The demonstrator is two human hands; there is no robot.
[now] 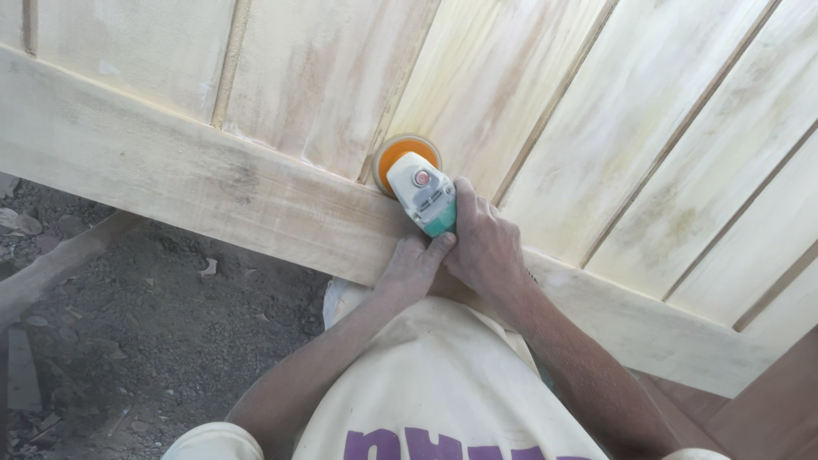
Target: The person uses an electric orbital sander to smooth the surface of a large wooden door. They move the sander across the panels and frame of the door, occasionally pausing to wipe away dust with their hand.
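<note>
Gripping sander [423, 198] within fingers [461, 198]

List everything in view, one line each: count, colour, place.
power sander: one, white body with a green end and a red button, at the centre over the rail
sanding disc: one, orange, against a plank just above the rail
wooden rail: one, pale, running from left to lower right
wooden planks: several, pale with yellowish streaks, side by side above the rail
ground: dark dirt with scraps, lower left
shirt: one, cream with purple print, bottom centre
left hand: one, on the sander's lower end
right hand: one, wrapped around the sander's body
</note>
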